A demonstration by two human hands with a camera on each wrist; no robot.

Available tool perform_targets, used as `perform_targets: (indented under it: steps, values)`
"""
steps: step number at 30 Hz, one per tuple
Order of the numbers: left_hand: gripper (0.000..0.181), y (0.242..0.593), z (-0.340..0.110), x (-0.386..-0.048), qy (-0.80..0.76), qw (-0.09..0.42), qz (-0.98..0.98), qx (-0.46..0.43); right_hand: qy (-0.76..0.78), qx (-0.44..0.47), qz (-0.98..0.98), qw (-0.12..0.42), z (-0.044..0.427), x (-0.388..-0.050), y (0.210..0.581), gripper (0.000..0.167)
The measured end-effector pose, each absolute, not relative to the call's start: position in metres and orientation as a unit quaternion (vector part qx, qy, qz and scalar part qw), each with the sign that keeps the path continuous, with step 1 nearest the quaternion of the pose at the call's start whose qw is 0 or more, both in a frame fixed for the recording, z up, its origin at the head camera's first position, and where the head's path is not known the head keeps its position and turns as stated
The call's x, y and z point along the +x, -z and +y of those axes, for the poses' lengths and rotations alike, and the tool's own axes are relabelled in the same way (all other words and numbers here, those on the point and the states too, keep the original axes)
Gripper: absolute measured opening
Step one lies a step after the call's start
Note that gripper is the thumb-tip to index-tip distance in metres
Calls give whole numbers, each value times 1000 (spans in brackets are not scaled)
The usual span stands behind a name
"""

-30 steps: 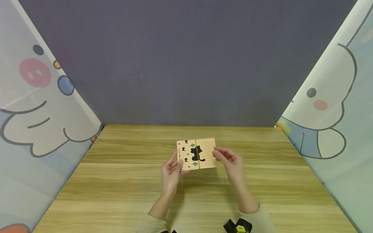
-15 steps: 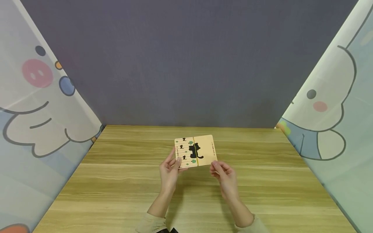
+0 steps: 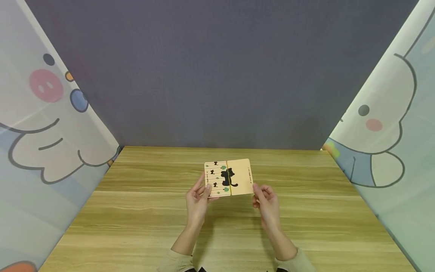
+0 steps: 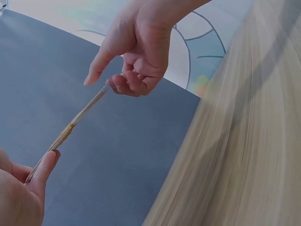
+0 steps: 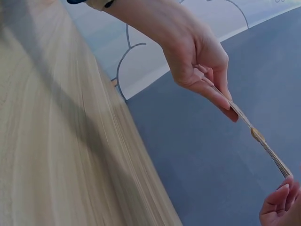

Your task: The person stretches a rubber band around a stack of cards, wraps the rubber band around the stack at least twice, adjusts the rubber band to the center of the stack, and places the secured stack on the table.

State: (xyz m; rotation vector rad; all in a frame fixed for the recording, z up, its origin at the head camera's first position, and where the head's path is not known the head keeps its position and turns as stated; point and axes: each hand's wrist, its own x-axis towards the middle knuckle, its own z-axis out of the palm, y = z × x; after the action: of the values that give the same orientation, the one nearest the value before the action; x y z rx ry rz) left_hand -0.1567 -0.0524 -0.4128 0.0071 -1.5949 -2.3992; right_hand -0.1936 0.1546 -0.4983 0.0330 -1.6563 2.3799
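A thin cream paper stack (image 3: 242,176) with a black cat print and a striped left part is held above the table. A yellow rubber band (image 3: 229,181) runs round its middle. My left hand (image 3: 197,200) pinches the stack's left end, thumb on top and fingers below; the right wrist view shows this grip of the left hand (image 5: 200,56) clearly. At the stack's lower right corner is my right hand (image 3: 268,204). In the left wrist view, the right hand (image 4: 141,52) has its curled fingertips at the stack's end, with the thumb apart from it.
The wood-grain table (image 3: 136,211) lies below both hands. A dark grey panel (image 3: 217,75) stands behind it. Cartoon-printed cloth (image 3: 44,151) hangs at the left, and similar cloth (image 3: 384,143) hangs at the right.
My right hand has gone from the stack's right edge down to the lower right corner, then slightly outward to the right. The left hand has kept its hold; the stack has shifted slightly.
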Motion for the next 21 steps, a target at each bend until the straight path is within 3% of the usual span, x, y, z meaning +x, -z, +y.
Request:
perform_targets:
  steps: [2,12,17,20,21]
  values:
    - [45,413,-52,-157,826,126,-550,4,-820,39,-558,118,153,-186,481,12]
    - [47,416,-50,-160,826,110,-553,6,-773,-55,-623,109,161,-215,516,41]
    - [47,418,-50,-164,821,106,-561,7,-759,-71,-641,88,149,-193,464,32]
    - [48,422,-52,-169,812,100,-575,8,-758,-54,-646,76,149,-188,454,27]
    - [48,423,-53,-171,809,98,-580,9,-757,-47,-646,83,153,-196,469,30]
